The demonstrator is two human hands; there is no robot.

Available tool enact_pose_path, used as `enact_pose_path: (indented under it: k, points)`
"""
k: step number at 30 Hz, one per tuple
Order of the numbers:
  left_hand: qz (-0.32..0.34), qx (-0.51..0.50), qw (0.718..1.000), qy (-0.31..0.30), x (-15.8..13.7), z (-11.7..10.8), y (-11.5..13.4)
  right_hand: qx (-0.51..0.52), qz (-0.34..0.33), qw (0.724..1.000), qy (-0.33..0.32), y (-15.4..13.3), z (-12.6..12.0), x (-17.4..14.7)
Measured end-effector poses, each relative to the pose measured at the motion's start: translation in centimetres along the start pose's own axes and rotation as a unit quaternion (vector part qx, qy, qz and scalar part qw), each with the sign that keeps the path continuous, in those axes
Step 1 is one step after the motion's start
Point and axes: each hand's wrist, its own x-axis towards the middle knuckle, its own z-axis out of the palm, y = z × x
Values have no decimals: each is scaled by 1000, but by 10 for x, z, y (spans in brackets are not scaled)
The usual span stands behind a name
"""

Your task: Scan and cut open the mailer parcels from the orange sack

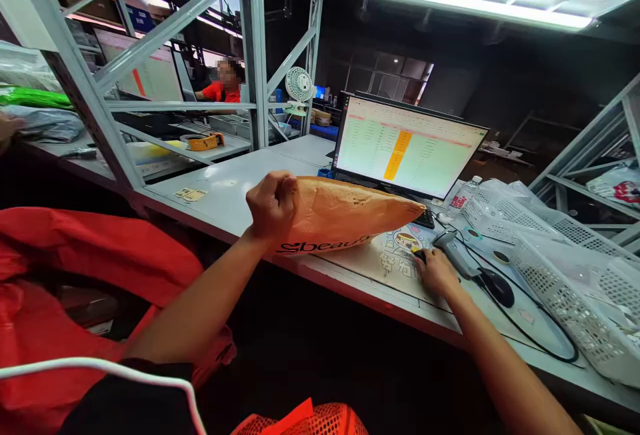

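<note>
My left hand (273,205) is closed in a fist on one end of a tan mailer bag (345,212), which is printed with black "beauty" lettering. The bag is held up over the front of the white table, its far end pointing right. On the desk mat (385,262), my right hand (437,272) has its fingers closed on a small dark object (421,255) with a bit of yellow by it; its kind is hard to make out. Just beside that hand lies a grey handheld barcode scanner (456,255) on a black base.
Behind the bag stands a monitor (407,145) with a keyboard (425,217) below it. White perforated baskets (565,295) and a plastic bottle (465,195) occupy the right. Metal rack posts (257,55) rise at left; a person in red (227,92) sits beyond. A red bag (95,255) hangs at lower left.
</note>
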Motion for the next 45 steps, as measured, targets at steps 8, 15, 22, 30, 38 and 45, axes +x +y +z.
enact_pose_path:
  k: [8,15,22,30,38,45]
  points:
    - [8,-30,999,-40,-14,-6,33,249,-255,808,469,-76,-101,-64]
    - [-198,-134,882,-406,5,-76,66,287,-383,786,391,-167,-66,-82]
    - [-142,-138,694,-692,56,-48,65,302,-427,773,358,-179,-37,-91]
    - [-186,-155,605,-758,34,-25,73,329,-433,761,355,-175,-26,-100]
    - [-115,223,854,-455,33,-13,22,221,-490,779,321,-157,-34,-114]
    - [-96,283,862,-410,63,-5,-21,177,-461,816,302,-142,-45,-109]
